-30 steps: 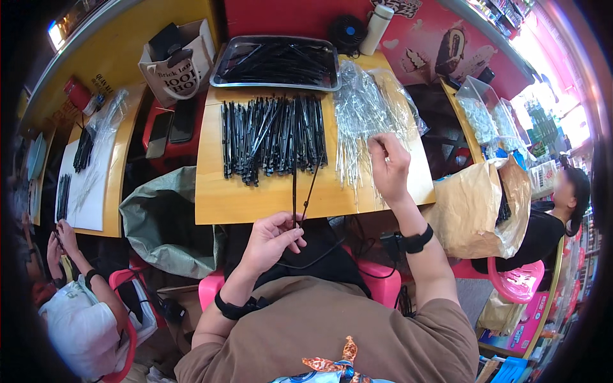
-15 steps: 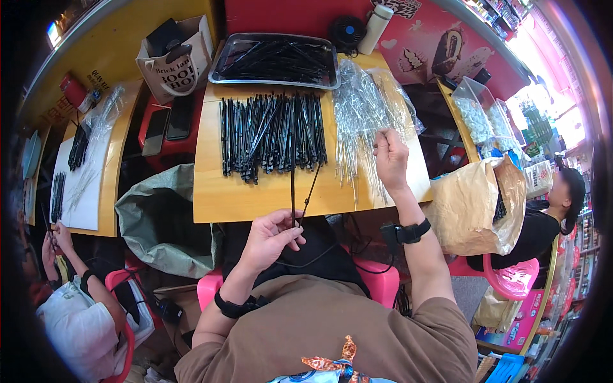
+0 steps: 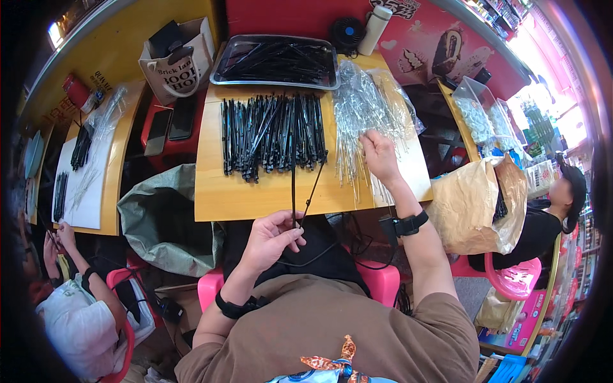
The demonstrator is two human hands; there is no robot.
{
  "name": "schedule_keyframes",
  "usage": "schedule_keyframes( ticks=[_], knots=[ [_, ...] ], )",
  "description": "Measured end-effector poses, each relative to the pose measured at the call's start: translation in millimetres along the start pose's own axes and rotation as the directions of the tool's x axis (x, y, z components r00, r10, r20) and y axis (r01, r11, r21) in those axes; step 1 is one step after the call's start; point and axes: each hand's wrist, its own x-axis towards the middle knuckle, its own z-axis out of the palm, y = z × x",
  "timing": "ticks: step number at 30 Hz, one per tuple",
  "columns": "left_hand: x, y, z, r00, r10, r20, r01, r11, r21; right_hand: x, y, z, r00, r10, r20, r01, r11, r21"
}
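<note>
Two thin, glossy black strips (image 3: pixel 294 185), long and narrow, rise from the left hand (image 3: pixel 274 242) at the centre of the frame, just below the table's near edge. One stands almost straight; the other slants to the right, with a small knobby bump partway along it. I see the left thumb and fingers pinching both at their lower ends. The right hand (image 3: pixel 381 155), right of centre, has its fingers curled together over a spread of thin silvery wires (image 3: pixel 350 137) on clear plastic; whether it grips one, I cannot tell. Left of the wires, a dense row of similar black strips (image 3: pixel 268 137) lies on the pale yellow wooden table (image 3: pixel 255 205). Behind the row, at upper centre, a rectangular metal tray (image 3: pixel 274 83) holds more, lying crisscrossed.
</note>
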Motion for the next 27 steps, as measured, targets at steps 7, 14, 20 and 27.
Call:
schedule_keyframes(
  ticks=[7, 14, 20, 27],
  knots=[
    [1.6, -0.6, 0.3, 1.0, 0.008, -0.009, -0.007, 1.0, 0.006, -1.3, -31.3, -27.6, 0.955, 0.274, 0.115, -0.297, 0.871, 0.392],
    [3.8, 2.1, -10.7, 0.998, 0.041, -0.057, -0.042, 0.999, -0.017, -59.8, -57.9, -23.9, 0.993, -0.061, -0.098, 0.073, 0.991, 0.116],
    [9.2, 7.0, -5.1, 0.999, 0.045, -0.022, -0.045, 0.999, -0.03, -62.8, -117.1, -28.3, 0.955, 0.241, -0.175, -0.122, 0.851, 0.511],
    [3.6, 9.4, -2.2, 0.997, 0.072, 0.006, -0.071, 0.997, -0.036, -62.1, -133.9, 39.6, 0.841, 0.336, 0.425, -0.519, 0.277, 0.809]
  ],
)
